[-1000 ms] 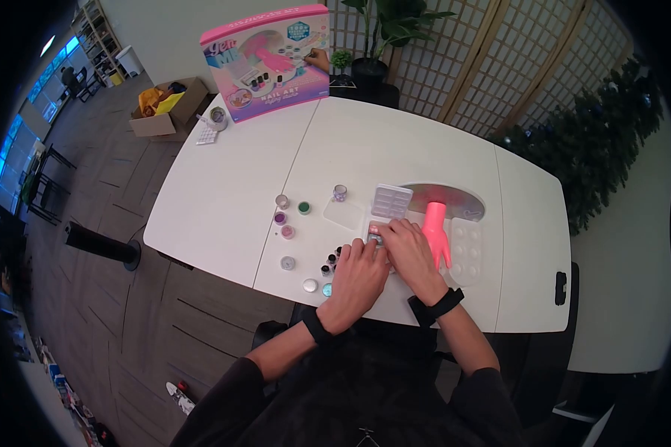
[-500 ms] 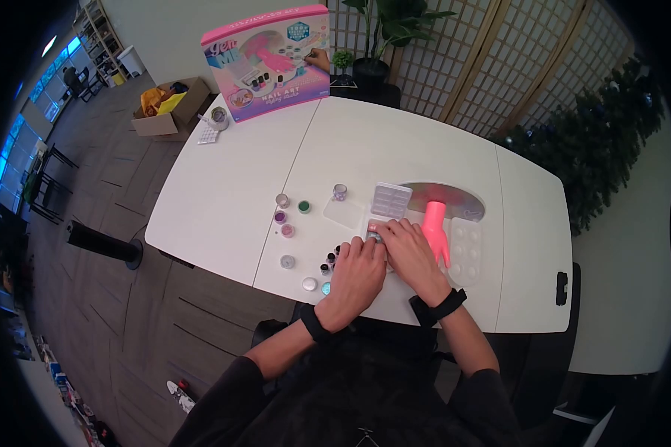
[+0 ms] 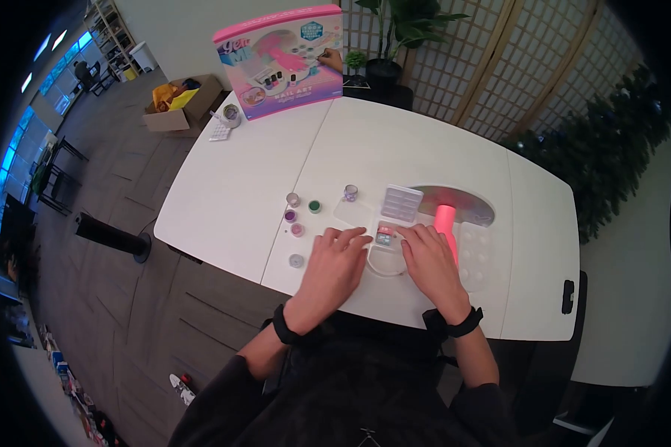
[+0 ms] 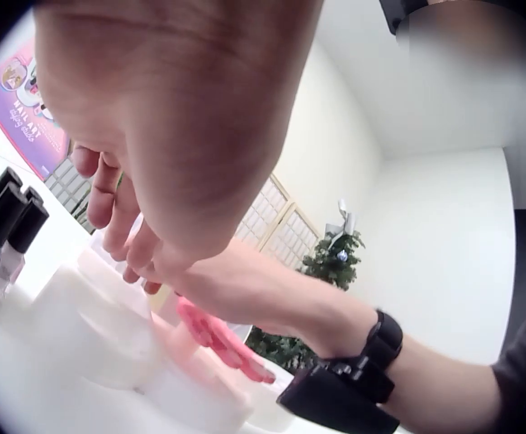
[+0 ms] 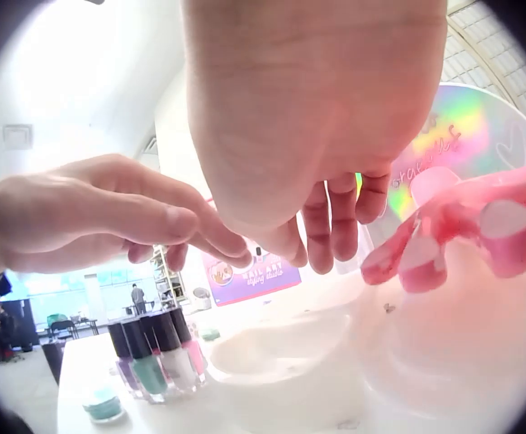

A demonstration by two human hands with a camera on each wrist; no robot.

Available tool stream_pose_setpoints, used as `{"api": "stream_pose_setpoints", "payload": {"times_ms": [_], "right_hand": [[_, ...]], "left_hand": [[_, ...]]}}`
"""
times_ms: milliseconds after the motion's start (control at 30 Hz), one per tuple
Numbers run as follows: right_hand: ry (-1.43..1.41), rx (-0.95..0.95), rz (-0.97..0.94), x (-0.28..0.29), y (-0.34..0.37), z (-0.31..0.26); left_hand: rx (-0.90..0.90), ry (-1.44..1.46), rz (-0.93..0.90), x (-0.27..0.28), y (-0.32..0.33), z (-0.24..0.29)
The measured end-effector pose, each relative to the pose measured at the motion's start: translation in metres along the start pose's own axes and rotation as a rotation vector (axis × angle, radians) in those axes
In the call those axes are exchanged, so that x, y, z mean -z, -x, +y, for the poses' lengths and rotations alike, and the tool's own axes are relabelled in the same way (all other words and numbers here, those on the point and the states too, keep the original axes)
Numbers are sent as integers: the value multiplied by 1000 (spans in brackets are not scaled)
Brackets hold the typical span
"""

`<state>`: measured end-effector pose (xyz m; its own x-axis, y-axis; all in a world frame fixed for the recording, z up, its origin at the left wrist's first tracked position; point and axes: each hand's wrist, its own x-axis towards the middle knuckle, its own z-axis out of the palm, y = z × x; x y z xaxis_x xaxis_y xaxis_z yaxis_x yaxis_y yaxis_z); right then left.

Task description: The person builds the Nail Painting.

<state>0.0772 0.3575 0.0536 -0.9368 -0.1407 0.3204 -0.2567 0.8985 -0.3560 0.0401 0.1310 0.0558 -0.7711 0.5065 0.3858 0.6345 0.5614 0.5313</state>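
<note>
A white case point(image 3: 378, 247) sits at the middle of the table, its compartmented clear lid point(image 3: 402, 203) raised behind it. Small pink and blue pieces point(image 3: 385, 233) lie inside. My left hand point(image 3: 334, 261) hovers left of the case, fingers loosely bent, nothing seen in them. Over the case's right side is my right hand point(image 3: 431, 261), fingertips right at the pieces. A pink model hand point(image 3: 445, 218) stands just beyond, partly covered by my right hand. Black-capped nail polish bottles point(image 5: 154, 353) stand together; my left hand hides them in the head view.
Small jars of green point(image 3: 314, 206), purple point(image 3: 290, 216) and pink point(image 3: 297, 230) stand left of the case, near a thin clear tray point(image 3: 353, 213). A mirrored panel point(image 3: 473, 203) rises behind the model hand. The nail art box point(image 3: 283, 63) stands at the back.
My hands were close together over the case; now the left has drawn away leftward and the right slightly rightward, uncovering the pieces and a round recess. The head view has shifted slightly.
</note>
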Motion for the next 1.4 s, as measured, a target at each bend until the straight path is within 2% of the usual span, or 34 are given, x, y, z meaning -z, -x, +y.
{"api": "stream_pose_setpoints", "payload": {"times_ms": [67, 133, 233, 367, 400, 433, 500, 600, 767, 867, 900, 967, 1033, 1100, 1167, 1267, 1400], "right_hand": [[-20, -33, 5, 10, 7, -4], [-81, -85, 20, 17, 17, -5], [-121, -106, 32, 26, 27, -11], [-144, -134, 24, 32, 34, -18], [-152, -138, 24, 32, 35, -18], [-160, -142, 23, 32, 36, -19], [-160, -146, 31, 33, 37, -18], [-162, -144, 42, 35, 39, -19], [-222, -110, 95, 40, 35, -31], [-366, -122, 72, 40, 30, -46], [-439, -99, 84, 39, 29, -50], [-510, -76, 97, 39, 26, -57], [-390, 128, 231, 40, 25, -63], [-375, 156, 232, 41, 26, -65], [-236, 274, 241, 47, 23, -68], [-248, 267, 149, 47, 26, -64], [-222, 261, 86, 53, 30, -59]], "left_hand": [[50, -23, 79, 16, -4, -32], [203, -88, 97, 27, -6, -68], [272, -161, 148, 25, -7, -130], [304, -227, 137, 22, -16, -159], [311, -228, 86, 20, -19, -165], [320, -229, 36, 20, -21, -166], [300, -247, 48, 20, -23, -166], [224, -233, 122, 28, -25, -150], [51, -64, 247, 52, -17, -72], [-120, 32, 295, 57, -7, -36], [-121, 34, 295, 58, -3, -25], [-202, 96, 233, 62, 1, -5], [-258, 110, 198, 62, 1, 2], [-357, 17, 112, 62, 3, 9], [-384, 0, 85, 63, 4, 12], [-405, -5, 4, 63, 4, 17], [-386, 136, -154, 64, 2, 16]]}}
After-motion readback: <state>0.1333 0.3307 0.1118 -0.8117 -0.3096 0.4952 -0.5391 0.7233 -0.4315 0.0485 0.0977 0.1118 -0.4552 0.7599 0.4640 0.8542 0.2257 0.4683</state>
